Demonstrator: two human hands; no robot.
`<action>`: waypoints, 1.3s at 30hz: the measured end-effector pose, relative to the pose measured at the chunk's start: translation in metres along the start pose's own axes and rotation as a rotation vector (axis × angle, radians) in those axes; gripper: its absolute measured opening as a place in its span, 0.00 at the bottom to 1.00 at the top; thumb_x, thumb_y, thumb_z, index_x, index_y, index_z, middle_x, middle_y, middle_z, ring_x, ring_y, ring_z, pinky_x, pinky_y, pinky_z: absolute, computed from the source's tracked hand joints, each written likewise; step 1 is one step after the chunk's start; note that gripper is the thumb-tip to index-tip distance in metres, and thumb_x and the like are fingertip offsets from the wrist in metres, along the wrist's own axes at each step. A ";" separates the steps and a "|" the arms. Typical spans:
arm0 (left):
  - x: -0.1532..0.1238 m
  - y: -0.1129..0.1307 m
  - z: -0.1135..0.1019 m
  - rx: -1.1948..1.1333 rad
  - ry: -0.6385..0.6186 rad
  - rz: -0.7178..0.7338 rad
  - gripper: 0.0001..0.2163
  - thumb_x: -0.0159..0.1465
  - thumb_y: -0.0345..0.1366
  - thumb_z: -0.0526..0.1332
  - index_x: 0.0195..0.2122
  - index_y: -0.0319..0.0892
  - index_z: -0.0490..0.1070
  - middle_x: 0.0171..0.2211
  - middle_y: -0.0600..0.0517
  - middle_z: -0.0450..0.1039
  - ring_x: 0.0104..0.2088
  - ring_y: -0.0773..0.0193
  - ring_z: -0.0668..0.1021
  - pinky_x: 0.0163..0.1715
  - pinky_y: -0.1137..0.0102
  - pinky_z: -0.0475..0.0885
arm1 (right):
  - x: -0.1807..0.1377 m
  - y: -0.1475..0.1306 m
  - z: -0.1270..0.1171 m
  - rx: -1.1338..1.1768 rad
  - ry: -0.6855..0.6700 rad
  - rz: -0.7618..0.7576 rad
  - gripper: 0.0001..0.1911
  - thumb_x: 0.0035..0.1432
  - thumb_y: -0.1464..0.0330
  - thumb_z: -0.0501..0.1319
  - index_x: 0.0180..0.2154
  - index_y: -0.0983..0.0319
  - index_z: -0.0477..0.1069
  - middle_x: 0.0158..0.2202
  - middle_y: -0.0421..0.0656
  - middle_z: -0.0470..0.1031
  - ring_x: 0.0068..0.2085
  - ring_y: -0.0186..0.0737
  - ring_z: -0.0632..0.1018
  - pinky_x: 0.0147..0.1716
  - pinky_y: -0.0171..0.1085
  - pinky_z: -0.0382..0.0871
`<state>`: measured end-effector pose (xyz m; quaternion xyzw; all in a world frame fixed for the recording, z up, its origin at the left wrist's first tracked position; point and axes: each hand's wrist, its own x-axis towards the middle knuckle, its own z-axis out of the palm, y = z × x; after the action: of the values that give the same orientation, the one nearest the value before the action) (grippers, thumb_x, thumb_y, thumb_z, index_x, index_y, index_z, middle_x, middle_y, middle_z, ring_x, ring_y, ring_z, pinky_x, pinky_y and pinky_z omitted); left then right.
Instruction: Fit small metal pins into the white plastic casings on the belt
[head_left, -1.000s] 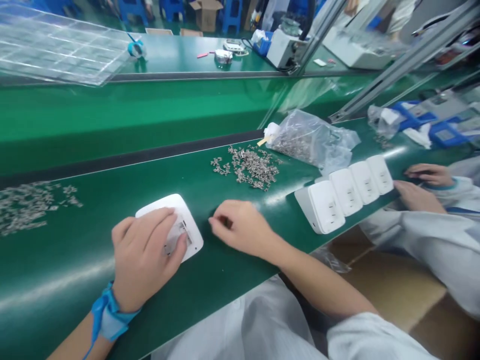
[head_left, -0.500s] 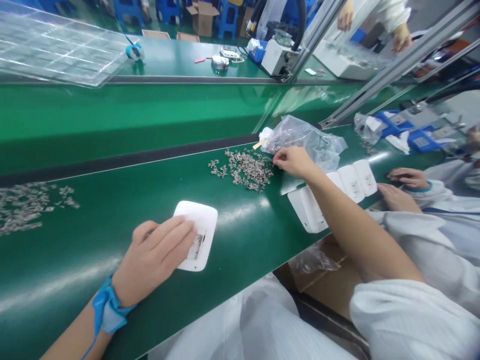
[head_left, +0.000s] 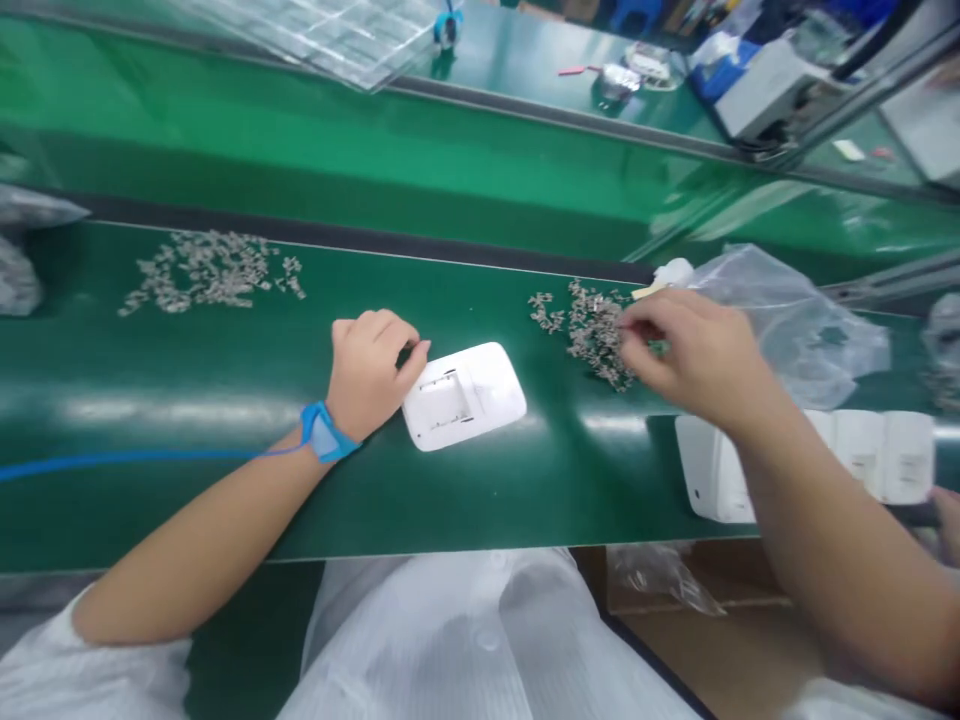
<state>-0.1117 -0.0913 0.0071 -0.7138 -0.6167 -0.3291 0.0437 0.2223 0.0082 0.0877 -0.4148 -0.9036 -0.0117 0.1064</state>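
My left hand (head_left: 369, 372) lies curled against the left edge of a flat white plastic housing (head_left: 465, 396), its thumb at the housing's top corner. The housing lies on the green conveyor belt (head_left: 525, 490) with a rectangular recess facing up. My right hand (head_left: 690, 350) reaches into a loose pile of small metal parts (head_left: 589, 330), fingertips pinched at its right edge. Whether those fingers hold a part is hidden. A blue wrist strap (head_left: 322, 432) circles my left wrist, with its blue cord (head_left: 150, 458) running left along the belt.
A second pile of metal parts (head_left: 210, 270) lies at the belt's far left. Right of my hand are a clear plastic bag (head_left: 795, 330) and a row of white housings (head_left: 847, 465). A co-worker's hand (head_left: 946, 522) shows at the right edge. Cardboard (head_left: 697, 650) lies below the belt.
My head has turned left, shifting the whole scene. The white housing has rotated, and my left hand has moved from on top of it to its left edge. My right hand is further into the pile.
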 end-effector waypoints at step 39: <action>0.009 -0.013 -0.012 -0.418 -0.419 0.032 0.06 0.57 0.37 0.59 0.29 0.42 0.62 0.30 0.55 0.67 0.30 0.66 0.68 0.34 0.64 0.54 | 0.064 -0.124 0.047 0.341 -0.155 -0.581 0.09 0.63 0.71 0.58 0.46 0.61 0.66 0.43 0.50 0.74 0.44 0.46 0.74 0.41 0.42 0.70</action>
<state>-0.1284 -0.0867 0.0168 -0.7694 -0.5197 -0.2938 -0.2271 0.0799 -0.0208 0.0629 -0.1163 -0.9783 0.1412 0.0975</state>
